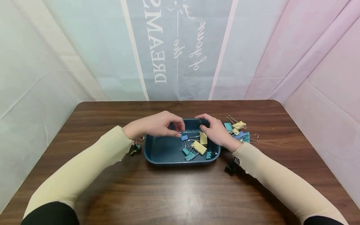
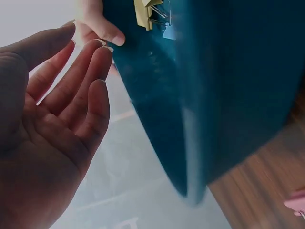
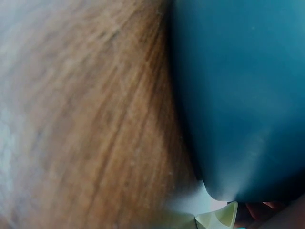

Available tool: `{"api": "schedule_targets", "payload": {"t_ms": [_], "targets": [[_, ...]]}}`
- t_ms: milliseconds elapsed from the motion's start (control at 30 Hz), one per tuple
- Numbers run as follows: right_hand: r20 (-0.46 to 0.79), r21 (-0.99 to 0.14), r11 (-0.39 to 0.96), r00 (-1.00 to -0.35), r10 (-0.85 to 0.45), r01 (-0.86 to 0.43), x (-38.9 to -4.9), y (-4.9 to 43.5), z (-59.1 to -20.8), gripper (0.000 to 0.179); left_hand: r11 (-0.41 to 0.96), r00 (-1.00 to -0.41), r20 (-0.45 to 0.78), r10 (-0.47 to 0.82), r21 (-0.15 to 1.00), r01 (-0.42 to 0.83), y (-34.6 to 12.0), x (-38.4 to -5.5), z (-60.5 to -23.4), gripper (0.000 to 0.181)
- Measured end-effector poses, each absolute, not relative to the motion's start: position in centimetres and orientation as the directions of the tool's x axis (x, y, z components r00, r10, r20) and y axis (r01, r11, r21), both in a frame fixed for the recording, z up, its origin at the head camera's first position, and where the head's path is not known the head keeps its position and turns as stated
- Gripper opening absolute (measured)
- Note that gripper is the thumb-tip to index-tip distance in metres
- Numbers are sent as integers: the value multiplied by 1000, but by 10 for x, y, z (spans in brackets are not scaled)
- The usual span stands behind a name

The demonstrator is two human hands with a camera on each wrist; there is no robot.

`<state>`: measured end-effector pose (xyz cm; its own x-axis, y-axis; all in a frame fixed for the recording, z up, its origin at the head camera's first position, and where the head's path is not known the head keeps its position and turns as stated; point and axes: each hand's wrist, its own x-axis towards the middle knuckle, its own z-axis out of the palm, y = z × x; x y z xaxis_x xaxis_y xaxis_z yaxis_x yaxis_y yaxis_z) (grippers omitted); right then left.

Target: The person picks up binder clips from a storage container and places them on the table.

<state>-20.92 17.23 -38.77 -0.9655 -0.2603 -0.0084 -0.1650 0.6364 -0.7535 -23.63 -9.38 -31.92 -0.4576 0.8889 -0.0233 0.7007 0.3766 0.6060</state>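
Note:
A dark blue tray (image 1: 166, 163) sits on the table with several binder clips in its right half: yellow binder clips (image 1: 200, 147), teal ones (image 1: 189, 156) and a blue binder clip (image 1: 184, 137). My left hand (image 1: 160, 124) hovers over the tray's back left part, fingers loosely bent. In the left wrist view its palm (image 2: 52, 129) shows bare, with nothing in it. My right hand (image 1: 217, 132) holds the tray's back right corner, thumb inside the rim and index finger along the back edge. Its other fingers are mostly hidden behind the outer wall.
Right of the tray lies a pile of teal, blue and yellow binder clips (image 1: 239, 132). More clips lie at its left, partly hidden by my wrist, among them a pink binder clip (image 2: 296, 202). A printed curtain (image 1: 180, 62) hangs behind the brown table (image 1: 180, 193).

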Motion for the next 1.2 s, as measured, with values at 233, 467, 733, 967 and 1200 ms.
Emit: {"api": "schedule_targets", "payload": {"t_ms": [233,467,733,967,1200], "targets": [[-7,-755,634,-966,-260,-166,-210,172,-389,37,400,-415,-127,901,615,680,-76,-251,-325,19],[-3,-751,638,-965,-263,-172,-211,172,-389,35,409,-398,-166,902,623,667,-72,-258,-321,25],[0,-747,643,-967,-255,-170,-210,171,-388,35,364,-357,-149,922,648,669,-54,-258,-326,25],[1,-759,626,-963,-271,-177,-208,170,-388,37,448,-383,-235,893,542,711,-43,-252,-339,23],[-3,-768,617,-963,-269,-170,-208,171,-388,37,492,-399,-295,868,408,769,-40,-249,-348,29]]}}
